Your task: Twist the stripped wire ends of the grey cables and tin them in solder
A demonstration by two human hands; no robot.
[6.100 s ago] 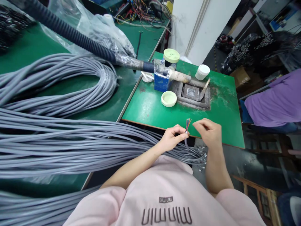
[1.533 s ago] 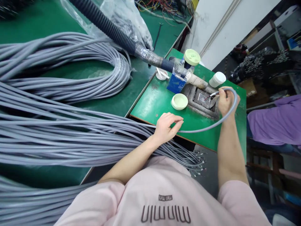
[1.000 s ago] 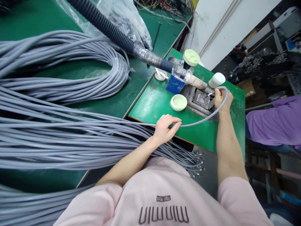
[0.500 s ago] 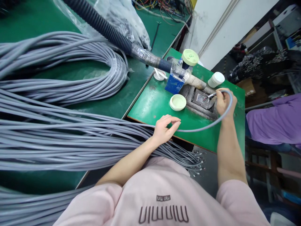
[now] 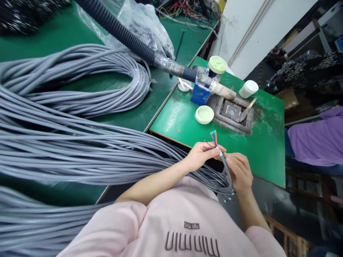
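My left hand pinches the stripped end of a grey cable, whose thin coloured wires fan upward above my fingers. My right hand grips the same cable just below, over the near edge of the small green table. A large bundle of grey cables runs from the left across the bench to my lap. The dark metal solder pot sits in the table farther back, away from both hands.
A ribbed black hose ends over the pot beside a blue box. A pale green lid, a green-capped jar and a white jar stand around it. A person in purple sits at right.
My right hand has drawn the cable end back from the solder pot to the table's near edge. Both hands now hold a cable end together, coloured wires pointing up.
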